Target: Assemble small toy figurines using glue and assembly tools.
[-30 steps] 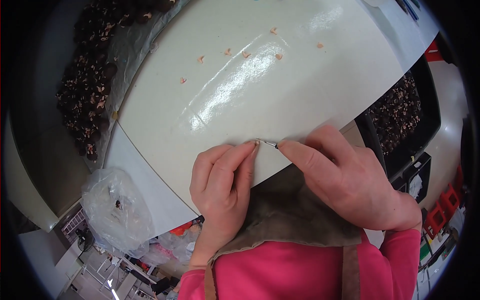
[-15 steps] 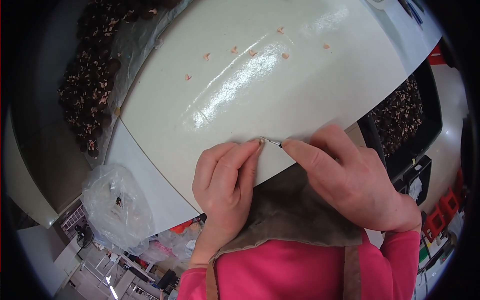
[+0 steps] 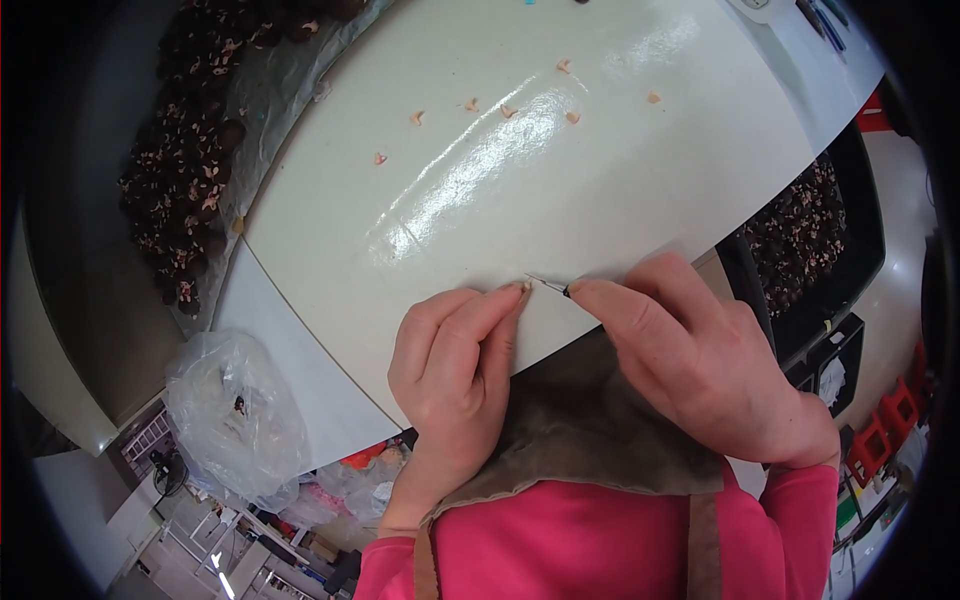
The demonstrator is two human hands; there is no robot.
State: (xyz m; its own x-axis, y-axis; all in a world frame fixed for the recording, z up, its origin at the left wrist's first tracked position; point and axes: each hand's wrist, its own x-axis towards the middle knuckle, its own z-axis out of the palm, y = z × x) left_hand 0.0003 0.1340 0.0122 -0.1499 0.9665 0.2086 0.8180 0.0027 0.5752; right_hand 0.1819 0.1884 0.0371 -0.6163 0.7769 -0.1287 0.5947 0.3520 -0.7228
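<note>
The left hand (image 3: 455, 370), thumb and forefinger closed, pinches a tiny piece (image 3: 527, 287) at the table (image 3: 600, 190). The right hand (image 3: 690, 365), curled, grips a thin tool (image 3: 551, 286) pointing leftward, its long axis slanting slightly away from the wearer.

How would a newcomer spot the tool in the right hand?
Find the big white table and, at its near edge, the right hand. The tool juts leftward from that hand's pinch, its tip close to the left hand. Its thin, straight metallic shaft sets it apart from the small pinkish pieces scattered farther up the table.
</note>
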